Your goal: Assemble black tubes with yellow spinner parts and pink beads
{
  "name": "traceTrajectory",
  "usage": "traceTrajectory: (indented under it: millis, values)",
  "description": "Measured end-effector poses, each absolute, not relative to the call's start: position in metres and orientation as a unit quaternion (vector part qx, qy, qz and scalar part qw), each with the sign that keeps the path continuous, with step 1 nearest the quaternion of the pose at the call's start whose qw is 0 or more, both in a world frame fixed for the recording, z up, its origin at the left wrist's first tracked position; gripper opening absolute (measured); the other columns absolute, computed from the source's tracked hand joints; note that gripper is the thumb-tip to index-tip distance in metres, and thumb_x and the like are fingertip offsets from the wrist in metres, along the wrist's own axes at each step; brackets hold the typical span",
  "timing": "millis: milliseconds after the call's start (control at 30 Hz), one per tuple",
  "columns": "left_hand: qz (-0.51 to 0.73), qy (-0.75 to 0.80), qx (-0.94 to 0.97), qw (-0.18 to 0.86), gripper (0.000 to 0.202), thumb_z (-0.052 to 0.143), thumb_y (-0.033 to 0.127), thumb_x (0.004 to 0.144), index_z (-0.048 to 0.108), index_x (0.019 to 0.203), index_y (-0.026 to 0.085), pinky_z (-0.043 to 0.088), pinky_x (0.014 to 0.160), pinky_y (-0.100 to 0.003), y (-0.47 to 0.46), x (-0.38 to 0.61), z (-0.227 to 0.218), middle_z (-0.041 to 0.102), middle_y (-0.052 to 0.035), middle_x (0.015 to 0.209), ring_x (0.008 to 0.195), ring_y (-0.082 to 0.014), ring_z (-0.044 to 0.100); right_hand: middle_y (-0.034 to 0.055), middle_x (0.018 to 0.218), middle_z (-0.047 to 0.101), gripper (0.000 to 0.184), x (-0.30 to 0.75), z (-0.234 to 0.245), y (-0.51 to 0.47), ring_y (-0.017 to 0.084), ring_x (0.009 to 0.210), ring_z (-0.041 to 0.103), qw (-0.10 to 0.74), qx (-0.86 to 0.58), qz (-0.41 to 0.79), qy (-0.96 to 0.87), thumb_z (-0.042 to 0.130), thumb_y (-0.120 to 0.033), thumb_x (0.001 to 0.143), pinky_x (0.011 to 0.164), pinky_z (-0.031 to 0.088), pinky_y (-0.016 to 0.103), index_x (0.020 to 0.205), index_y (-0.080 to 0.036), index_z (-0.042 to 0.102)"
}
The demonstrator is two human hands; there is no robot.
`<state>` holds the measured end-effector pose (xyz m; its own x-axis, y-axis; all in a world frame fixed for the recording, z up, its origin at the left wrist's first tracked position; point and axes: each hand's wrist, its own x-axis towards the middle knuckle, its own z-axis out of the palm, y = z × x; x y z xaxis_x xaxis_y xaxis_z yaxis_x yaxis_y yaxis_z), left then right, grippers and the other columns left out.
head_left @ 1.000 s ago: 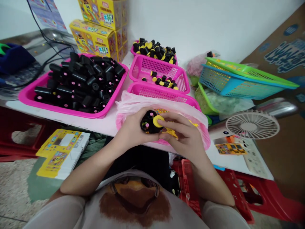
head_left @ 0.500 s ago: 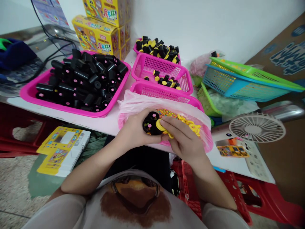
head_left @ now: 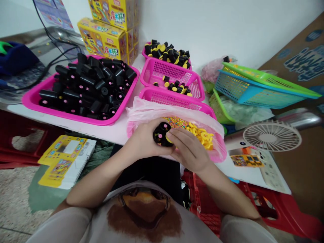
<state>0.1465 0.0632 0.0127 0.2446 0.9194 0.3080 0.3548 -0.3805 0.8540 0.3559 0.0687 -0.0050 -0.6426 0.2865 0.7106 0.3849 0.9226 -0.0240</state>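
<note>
My left hand point(head_left: 144, 140) is wrapped round several small black cups point(head_left: 160, 135), their open ends up, with pink dots and small coloured bits inside. With closed fingers, my right hand point(head_left: 191, 148) presses a yellow cap point(head_left: 169, 137) onto the nearest right cup; the fingers cover most of the cap. Both hands are over the near edge of a pink basket lined with a thin plastic bag point(head_left: 141, 106). In it lie colourful little beads point(head_left: 177, 123) and a heap of yellow caps point(head_left: 202, 135), just beyond my right hand.
A pink tray point(head_left: 76, 116) heaped with black cups stands at left. Behind the bag, a pink basket point(head_left: 152, 69) holds several capped cups. Yellow boxes point(head_left: 103, 38) are stacked at the back. At right are green and blue baskets point(head_left: 243, 89) and a small fan point(head_left: 272, 135).
The yellow cap has come down against the cup's mouth, and my right fingers now cover more of it. My left hand keeps its hold on the cups.
</note>
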Motion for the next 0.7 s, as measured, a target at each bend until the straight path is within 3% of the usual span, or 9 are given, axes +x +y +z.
traceTrajectory:
  millis: [233, 333, 400, 433, 500, 567, 700]
  values:
    - [0.451, 0.436, 0.693, 0.356, 0.053, 0.085, 0.025, 0.066, 0.069, 0.116, 0.019, 0.060, 0.095, -0.036, 0.062, 0.147, 0.014, 0.080, -0.0022, 0.112, 0.100, -0.0239, 0.076, 0.0053, 0.131, 0.077, 0.040, 0.366, 0.017, 0.076, 0.025, 0.122, 0.074, 0.368, -0.212, 0.112, -0.898, 0.068, -0.024, 0.100, 0.107, 0.063, 0.044, 0.139, -0.032, 0.070]
    - [0.451, 0.435, 0.690, 0.361, 0.050, 0.083, 0.023, 0.066, 0.069, 0.113, 0.021, 0.061, 0.090, -0.035, 0.060, 0.149, 0.015, 0.080, -0.0003, 0.107, 0.095, -0.0228, 0.076, 0.0014, 0.121, 0.082, 0.029, 0.367, 0.026, 0.079, 0.021, 0.111, 0.079, 0.389, -0.244, 0.247, -0.854, 0.065, -0.020, 0.100, 0.103, 0.065, 0.040, 0.119, -0.036, 0.081]
    - [0.444, 0.439, 0.691, 0.364, 0.049, 0.083, 0.024, 0.065, 0.070, 0.112, 0.022, 0.062, 0.085, -0.033, 0.059, 0.150, 0.015, 0.080, 0.0009, 0.102, 0.092, -0.0223, 0.076, 0.0024, 0.114, 0.083, 0.017, 0.364, 0.022, 0.080, 0.022, 0.106, 0.080, 0.422, -0.291, 0.343, -0.787, 0.075, -0.029, 0.095, 0.098, 0.066, 0.041, 0.108, -0.035, 0.084]
    - [0.443, 0.444, 0.689, 0.363, 0.050, 0.084, 0.025, 0.065, 0.070, 0.112, 0.022, 0.062, 0.084, -0.033, 0.059, 0.150, 0.014, 0.080, 0.0010, 0.101, 0.091, -0.0222, 0.076, 0.0034, 0.113, 0.083, 0.018, 0.361, 0.018, 0.080, 0.024, 0.106, 0.079, 0.435, -0.318, 0.395, -0.744, 0.083, -0.037, 0.088, 0.095, 0.067, 0.042, 0.106, -0.033, 0.083]
    - [0.450, 0.455, 0.682, 0.354, 0.053, 0.085, 0.027, 0.066, 0.068, 0.116, 0.022, 0.061, 0.085, -0.033, 0.058, 0.150, 0.013, 0.080, 0.0005, 0.104, 0.092, -0.0222, 0.076, 0.0051, 0.114, 0.082, 0.044, 0.356, 0.010, 0.080, 0.024, 0.104, 0.079, 0.438, -0.362, 0.503, -0.651, 0.095, -0.048, 0.071, 0.091, 0.068, 0.040, 0.109, -0.030, 0.081]
    - [0.457, 0.465, 0.678, 0.340, 0.055, 0.085, 0.028, 0.067, 0.067, 0.118, 0.023, 0.061, 0.087, -0.033, 0.058, 0.149, 0.012, 0.079, 0.0004, 0.106, 0.094, -0.0222, 0.076, 0.0057, 0.113, 0.082, 0.057, 0.350, 0.008, 0.080, 0.022, 0.100, 0.079, 0.405, -0.387, 0.607, -0.563, 0.100, -0.049, 0.062, 0.089, 0.067, 0.036, 0.110, -0.027, 0.079]
    - [0.462, 0.468, 0.688, 0.306, 0.054, 0.086, 0.030, 0.068, 0.065, 0.116, 0.022, 0.059, 0.092, -0.034, 0.059, 0.148, 0.011, 0.078, 0.0000, 0.109, 0.099, -0.0228, 0.074, 0.0061, 0.101, 0.082, 0.042, 0.342, 0.018, 0.083, 0.018, 0.089, 0.078, 0.309, -0.381, 0.755, -0.435, 0.097, -0.040, 0.067, 0.085, 0.067, 0.030, 0.099, -0.019, 0.079]
